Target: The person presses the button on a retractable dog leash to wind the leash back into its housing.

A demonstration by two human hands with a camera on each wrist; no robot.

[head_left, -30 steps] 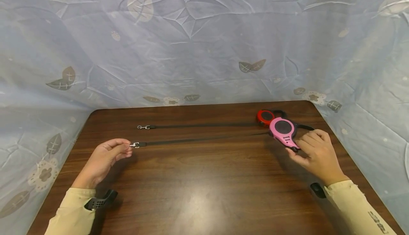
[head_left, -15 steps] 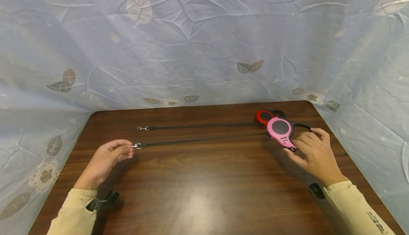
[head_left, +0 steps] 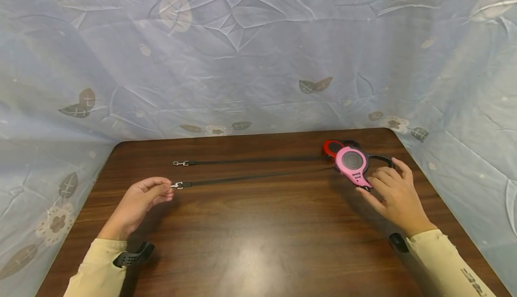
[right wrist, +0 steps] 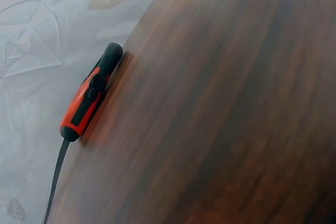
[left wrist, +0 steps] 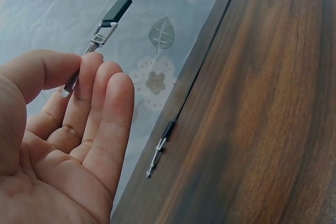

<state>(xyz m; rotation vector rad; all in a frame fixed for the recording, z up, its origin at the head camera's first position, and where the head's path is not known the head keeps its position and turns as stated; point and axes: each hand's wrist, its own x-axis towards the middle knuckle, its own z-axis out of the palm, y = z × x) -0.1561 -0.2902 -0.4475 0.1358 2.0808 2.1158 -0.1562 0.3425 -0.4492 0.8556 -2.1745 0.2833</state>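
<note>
My left hand (head_left: 139, 205) pinches the silver metal clip (left wrist: 97, 40) of a black leash strap (head_left: 242, 178) between thumb and forefinger. That strap stretches across to a pink retractable dog leash (head_left: 349, 160) held by my right hand (head_left: 397, 196). My right fingers are at the lower end of the pink case, close to its black handle loop. In the head view the pink case partly covers a red retractable dog leash (head_left: 331, 146) lying on the table. The right wrist view shows this red leash side-on, while my right hand is outside that view.
The red leash's black strap (head_left: 258, 159) lies extended along the back of the brown wooden table (head_left: 250, 229). Its silver clip (head_left: 180, 163) rests at the left end. A pale blue patterned cloth (head_left: 242, 72) rises behind the table and at both sides.
My left hand has shifted slightly to the right with the clip. My right hand has moved slightly left with the pink leash, so the two are a bit closer together.
</note>
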